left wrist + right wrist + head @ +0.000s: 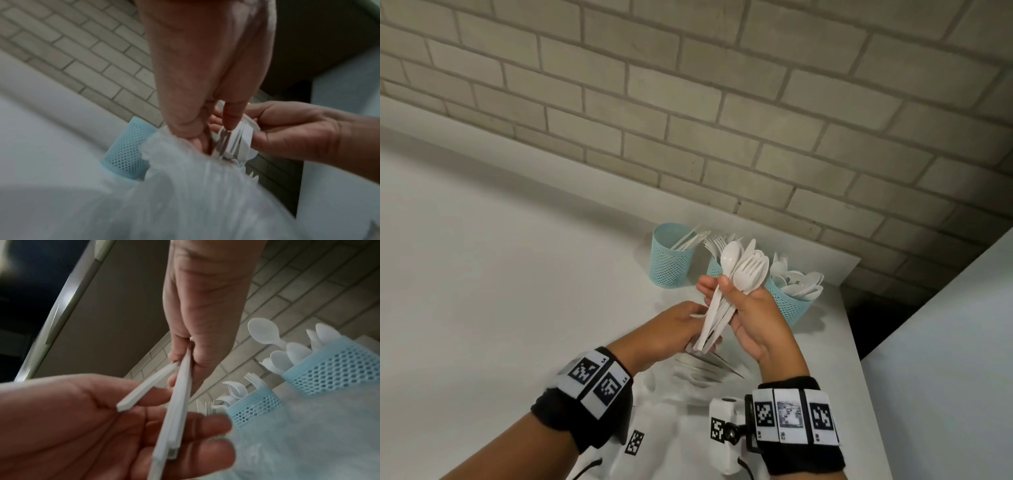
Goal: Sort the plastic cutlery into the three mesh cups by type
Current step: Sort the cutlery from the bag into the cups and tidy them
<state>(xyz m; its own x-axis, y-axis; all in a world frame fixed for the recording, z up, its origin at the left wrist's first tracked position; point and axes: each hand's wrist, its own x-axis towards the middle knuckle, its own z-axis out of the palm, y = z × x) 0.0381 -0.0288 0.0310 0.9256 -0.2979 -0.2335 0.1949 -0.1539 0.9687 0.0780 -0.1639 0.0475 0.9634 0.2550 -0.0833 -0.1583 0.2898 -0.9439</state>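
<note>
From the head camera I see the white table (pixel 482 274) against a brick wall (pixel 722 102). Farthest left stands the knife cup (pixel 674 257), a pale blue mesh cup with knives leaning inside. My left hand (pixel 674 334) comes next, fingers curled round the lower handle ends of a bundle of mixed white cutlery (pixel 732 284). The fork cup (pixel 714 267) sits mostly hidden behind that bundle, tines showing above it. My right hand (pixel 753 315) pinches the bundle higher up, thumb across the necks, so spoon bowls and a fork head fan out above the fingers. Farthest right, the spoon cup (pixel 789 305) is packed with spoons. More loose cutlery (pixel 705 370) lies blurred on the table beneath my hands.
</note>
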